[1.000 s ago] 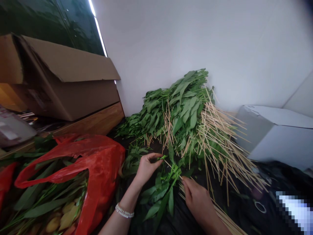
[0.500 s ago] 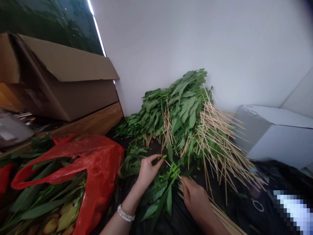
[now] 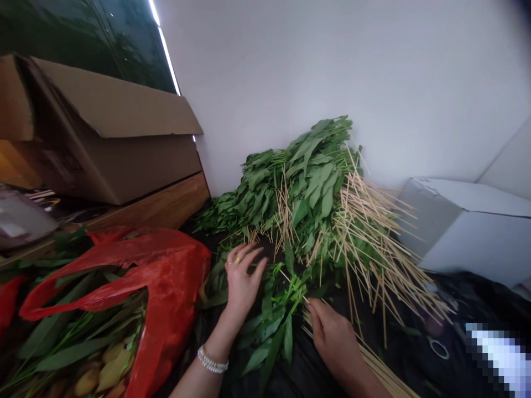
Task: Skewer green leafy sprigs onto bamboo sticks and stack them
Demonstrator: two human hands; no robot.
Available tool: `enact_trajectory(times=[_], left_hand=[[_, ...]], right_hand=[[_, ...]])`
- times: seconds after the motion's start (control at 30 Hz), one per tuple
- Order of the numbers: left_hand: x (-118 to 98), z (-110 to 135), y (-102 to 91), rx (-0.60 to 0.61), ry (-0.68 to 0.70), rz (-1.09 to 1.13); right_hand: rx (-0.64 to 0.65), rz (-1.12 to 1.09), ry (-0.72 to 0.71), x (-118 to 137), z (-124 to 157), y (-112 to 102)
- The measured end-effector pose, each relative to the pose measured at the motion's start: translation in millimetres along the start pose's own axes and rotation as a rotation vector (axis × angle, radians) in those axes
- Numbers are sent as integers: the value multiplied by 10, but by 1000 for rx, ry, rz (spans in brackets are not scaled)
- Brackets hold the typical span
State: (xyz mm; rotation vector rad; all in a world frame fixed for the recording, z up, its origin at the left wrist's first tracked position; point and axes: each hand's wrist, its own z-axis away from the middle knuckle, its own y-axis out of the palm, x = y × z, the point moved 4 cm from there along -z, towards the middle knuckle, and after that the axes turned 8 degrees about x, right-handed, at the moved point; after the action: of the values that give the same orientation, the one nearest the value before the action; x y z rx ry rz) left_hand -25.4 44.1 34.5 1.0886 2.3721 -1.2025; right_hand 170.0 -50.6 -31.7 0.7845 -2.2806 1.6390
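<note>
My right hand [image 3: 335,334] pinches the near end of a thin wooden skewer [image 3: 306,300]. Threaded on that skewer are several leafy green stems [image 3: 293,290], their long leaves hanging toward me. To the left of the skewer's tip, my left hand [image 3: 244,276] is raised with its fingers apart and nothing in them. Loose greens [image 3: 215,276] lie just beyond and left of it. Beneath my right wrist runs a bundle of bare skewers [image 3: 384,367], partly covered by the arm.
A heap of skewered greens [image 3: 309,188] leans against the white wall, sticks [image 3: 373,232] fanning rightward. At left, a red plastic bag [image 3: 174,276] holds more leaves, with a cardboard box [image 3: 141,160] behind. A white box [image 3: 464,226] stands right. Black sheeting [image 3: 298,376] lies underneath.
My left hand has let go of a green stem at the skewer's tip, spread its fingers and moved up and left. That stem now hangs on the skewer. My right hand has hardly moved.
</note>
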Motion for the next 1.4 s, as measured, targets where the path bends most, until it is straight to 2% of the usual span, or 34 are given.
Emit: enact_trajectory(times=[0.17, 0.27, 0.37, 0.57, 0.97, 1.2, 1.4], left_hand=[[18, 34, 179, 280, -26, 208], [62, 55, 269, 379, -41, 311], [38, 62, 294, 393, 4, 255], [-71, 92, 274, 332, 86, -66], [-128, 147, 295, 339, 216, -179], [-211, 155, 333, 409, 238, -206], [-255, 216, 417, 550, 284, -157]], right_hand=[[-11, -10, -16, 15, -4, -25], [-17, -9, -22, 17, -4, -29], [-2, -10, -29, -1, -4, -6], [-5, -28, -31, -37, 0, 31], [12, 9, -17, -53, -2, 49], [35, 36, -4, -67, 8, 113], [48, 68, 8, -27, -35, 102]])
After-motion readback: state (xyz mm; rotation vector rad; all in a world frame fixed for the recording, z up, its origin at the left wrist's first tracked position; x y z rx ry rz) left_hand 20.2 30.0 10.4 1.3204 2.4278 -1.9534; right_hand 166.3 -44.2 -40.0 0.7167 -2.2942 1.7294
